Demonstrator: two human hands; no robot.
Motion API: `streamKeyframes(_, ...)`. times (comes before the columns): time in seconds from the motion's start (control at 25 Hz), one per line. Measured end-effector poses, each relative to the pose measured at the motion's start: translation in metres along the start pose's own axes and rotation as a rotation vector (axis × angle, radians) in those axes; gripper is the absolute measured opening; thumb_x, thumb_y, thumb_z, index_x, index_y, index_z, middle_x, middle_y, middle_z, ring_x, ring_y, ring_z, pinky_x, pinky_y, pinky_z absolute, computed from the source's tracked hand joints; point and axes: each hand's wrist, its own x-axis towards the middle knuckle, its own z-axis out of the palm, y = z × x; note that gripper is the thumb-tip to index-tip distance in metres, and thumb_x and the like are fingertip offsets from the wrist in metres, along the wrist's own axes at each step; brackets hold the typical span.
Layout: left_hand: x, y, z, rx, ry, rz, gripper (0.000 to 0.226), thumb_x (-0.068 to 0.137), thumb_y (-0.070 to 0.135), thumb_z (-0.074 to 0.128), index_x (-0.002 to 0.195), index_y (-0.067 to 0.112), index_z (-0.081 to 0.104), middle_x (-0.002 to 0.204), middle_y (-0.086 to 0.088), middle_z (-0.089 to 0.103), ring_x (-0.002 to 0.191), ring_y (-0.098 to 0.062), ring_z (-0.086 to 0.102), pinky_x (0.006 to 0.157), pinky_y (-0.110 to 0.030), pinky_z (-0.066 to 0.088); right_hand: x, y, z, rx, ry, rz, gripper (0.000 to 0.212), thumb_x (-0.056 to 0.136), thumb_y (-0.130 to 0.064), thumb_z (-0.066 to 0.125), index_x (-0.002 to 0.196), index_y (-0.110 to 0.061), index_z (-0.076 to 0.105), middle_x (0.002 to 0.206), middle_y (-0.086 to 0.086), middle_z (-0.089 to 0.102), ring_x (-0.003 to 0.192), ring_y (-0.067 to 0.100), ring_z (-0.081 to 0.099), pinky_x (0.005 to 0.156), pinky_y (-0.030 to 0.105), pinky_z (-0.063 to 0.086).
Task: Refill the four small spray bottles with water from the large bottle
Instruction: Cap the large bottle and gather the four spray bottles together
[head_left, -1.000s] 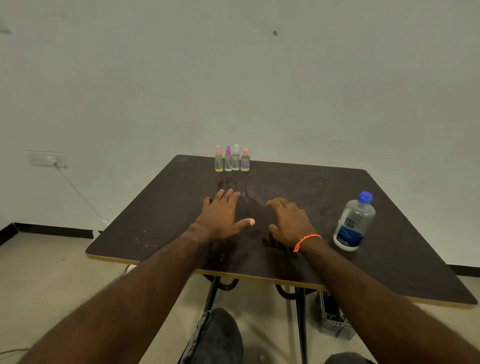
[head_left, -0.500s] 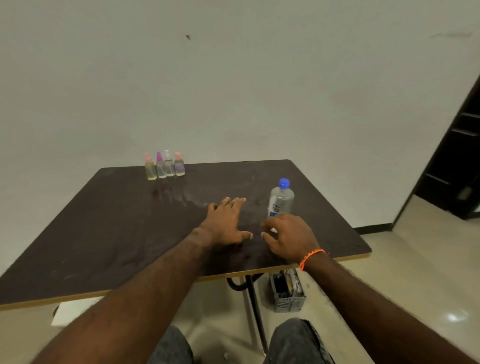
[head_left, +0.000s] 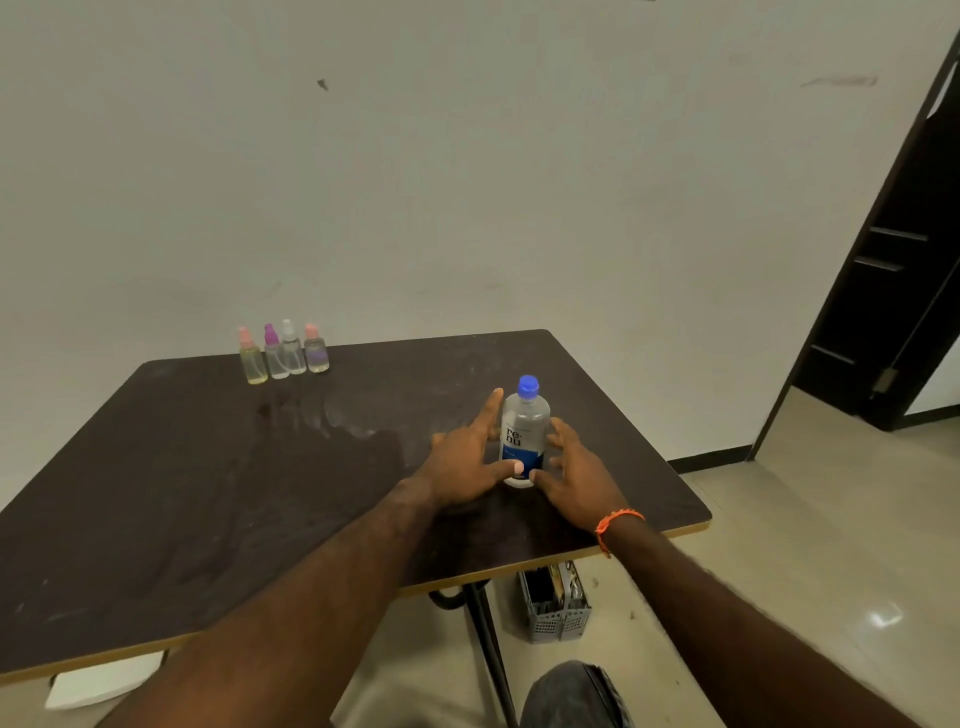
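Note:
The large clear bottle with a blue cap and blue label stands upright near the right side of the dark table. My left hand is on its left side and my right hand on its right, fingers spread and mostly straight, thumbs near the bottle's base. Neither hand plainly grips it. Four small spray bottles stand in a row at the table's far edge, with pink, purple and white caps on. They stand well beyond both hands, to the left.
A wet smear marks the table in front of the small bottles. A grey slotted basket sits on the floor under the table's right corner. A dark doorway opens at the right. The wall is close behind the table.
Both hands have moved right and forward from flat on the table to either side of the large bottle. The view has swung to the right.

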Motion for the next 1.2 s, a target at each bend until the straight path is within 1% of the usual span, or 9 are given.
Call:
streamKeyframes(0.2, 0.006, -0.014, 0.003, -0.137, 0.111, -0.008, 0.096, 0.092, 0.051, 0.074, 0.165, 0.046, 0.011, 0.144, 0.012, 0.064, 0.144, -0.016, 0.05, 0.125, -0.053, 0.009, 0.012, 0.0, 0.011, 0.098, 0.033, -0.021, 0.062, 0.092, -0.025, 0.07, 0.144, -0.023, 0.038, 0.143, 0.001, 0.055, 0.129, 0.022, 0.056, 0.104, 0.034, 0.047)
streamKeyframes(0.4, 0.026, -0.022, -0.003, -0.143, 0.226, 0.009, 0.087, 0.093, 0.055, 0.072, 0.162, 0.048, 0.021, 0.133, 0.012, 0.072, 0.138, -0.01, 0.056, 0.116, -0.034, 0.012, 0.031, -0.004, 0.01, 0.109, 0.06, -0.059, 0.061, 0.092, -0.029, 0.07, 0.144, -0.026, 0.038, 0.141, -0.001, 0.056, 0.123, 0.02, 0.059, 0.104, 0.035, 0.049)
streamKeyframes(0.52, 0.051, -0.024, -0.019, -0.176, 0.264, 0.04, 0.086, 0.091, 0.056, 0.073, 0.16, 0.049, 0.021, 0.129, 0.013, 0.073, 0.138, -0.009, 0.056, 0.126, -0.042, 0.018, 0.059, -0.012, 0.001, 0.111, 0.084, -0.081, 0.062, 0.092, -0.03, 0.069, 0.145, -0.026, 0.038, 0.139, -0.002, 0.057, 0.121, 0.019, 0.06, 0.103, 0.036, 0.05)
streamKeyframes(0.64, 0.086, -0.027, -0.036, -0.126, 0.28, 0.063, 0.084, 0.092, 0.059, 0.071, 0.162, 0.044, 0.027, 0.129, 0.014, 0.073, 0.137, -0.001, 0.052, 0.123, -0.038, 0.019, 0.097, -0.018, -0.009, 0.098, 0.088, -0.111, 0.062, 0.092, -0.032, 0.068, 0.146, -0.028, 0.038, 0.139, -0.004, 0.058, 0.12, 0.018, 0.06, 0.102, 0.034, 0.049)
streamKeyframes(0.76, 0.131, -0.038, -0.049, -0.091, 0.281, 0.107, 0.066, 0.09, 0.063, 0.068, 0.15, 0.045, 0.047, 0.129, 0.02, 0.072, 0.125, 0.004, 0.061, 0.121, -0.049, 0.035, 0.147, -0.019, -0.014, 0.074, 0.087, -0.107, 0.06, 0.092, -0.031, 0.067, 0.145, -0.027, 0.038, 0.139, -0.003, 0.058, 0.119, 0.018, 0.061, 0.098, 0.03, 0.047)
streamKeyframes(0.92, 0.198, -0.057, -0.061, -0.11, 0.303, 0.098, 0.055, 0.095, 0.053, 0.071, 0.145, 0.038, 0.057, 0.131, 0.015, 0.072, 0.123, -0.002, 0.064, 0.117, -0.049, 0.043, 0.223, -0.015, -0.016, 0.065, 0.076, -0.074, 0.058, 0.092, -0.026, 0.067, 0.144, -0.025, 0.04, 0.136, -0.001, 0.06, 0.115, 0.022, 0.064, 0.094, 0.03, 0.047)
streamKeyframes(1.0, 0.232, -0.071, -0.061, -0.112, 0.301, 0.094, 0.054, 0.096, 0.052, 0.069, 0.146, 0.037, 0.056, 0.131, 0.012, 0.072, 0.126, -0.006, 0.064, 0.115, -0.049, 0.044, 0.262, -0.009, -0.013, 0.058, 0.083, -0.057, 0.058, 0.092, -0.025, 0.067, 0.144, -0.024, 0.04, 0.137, 0.0, 0.06, 0.116, 0.023, 0.064, 0.096, 0.033, 0.048)
streamKeyframes(1.12, 0.283, -0.098, -0.05, -0.083, 0.252, 0.048, 0.066, 0.094, 0.067, 0.056, 0.152, 0.036, 0.048, 0.137, 0.006, 0.07, 0.131, -0.019, 0.063, 0.114, -0.057, 0.042, 0.314, 0.006, -0.004, 0.053, 0.085, -0.015, 0.062, 0.092, -0.025, 0.069, 0.145, -0.023, 0.038, 0.14, 0.001, 0.058, 0.121, 0.026, 0.061, 0.101, 0.039, 0.048)
streamKeyframes(1.2, 0.305, -0.114, -0.04, -0.055, 0.21, 0.015, 0.064, 0.099, 0.061, 0.054, 0.155, 0.034, 0.043, 0.141, 0.004, 0.068, 0.134, -0.024, 0.061, 0.114, -0.062, 0.038, 0.337, 0.018, 0.004, 0.047, 0.07, 0.023, 0.062, 0.091, -0.024, 0.07, 0.145, -0.024, 0.039, 0.14, 0.001, 0.058, 0.122, 0.026, 0.06, 0.103, 0.041, 0.047)
